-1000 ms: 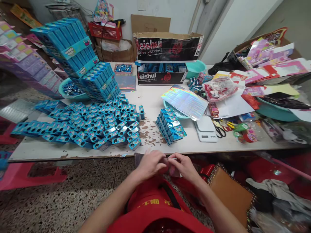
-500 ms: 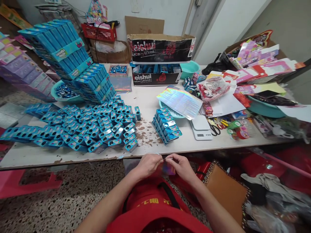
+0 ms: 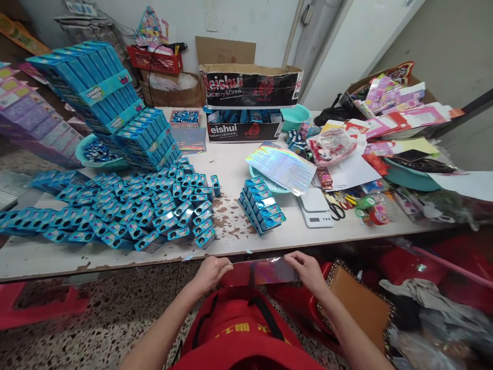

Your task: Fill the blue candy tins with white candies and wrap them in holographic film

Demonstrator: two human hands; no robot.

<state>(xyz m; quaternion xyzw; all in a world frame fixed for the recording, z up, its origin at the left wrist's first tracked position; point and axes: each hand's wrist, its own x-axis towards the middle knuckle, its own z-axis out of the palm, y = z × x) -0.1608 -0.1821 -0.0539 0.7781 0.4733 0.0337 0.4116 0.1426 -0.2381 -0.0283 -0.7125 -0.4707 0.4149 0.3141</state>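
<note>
Between my two hands a strip of clear, shiny film (image 3: 269, 271) is stretched just below the table's front edge, over my lap. My left hand (image 3: 211, 272) is closed in a pinch on its left end. At the other end, the thumb and fingers of my right hand (image 3: 307, 271) pinch the film's corner. Just beyond on the table stands a group of small blue boxes (image 3: 265, 208) in a tilted row. Left of it, many small blue boxes (image 3: 154, 205) with round holes spread across the tabletop. A sheet of iridescent film (image 3: 283, 167) lies over a turquoise basin.
A white scale (image 3: 316, 208) and black scissors (image 3: 337, 209) lie to the right. Tall stacks of blue cartons (image 3: 92, 87) rise at the back left. A black cardboard box (image 3: 250, 87) stands at the back. A brown-seated chair (image 3: 358, 303) is beside me, below the table.
My hands were close together with the film bunched between them. They have now moved apart, left and right, drawing the film out wide. The view has shifted slightly.
</note>
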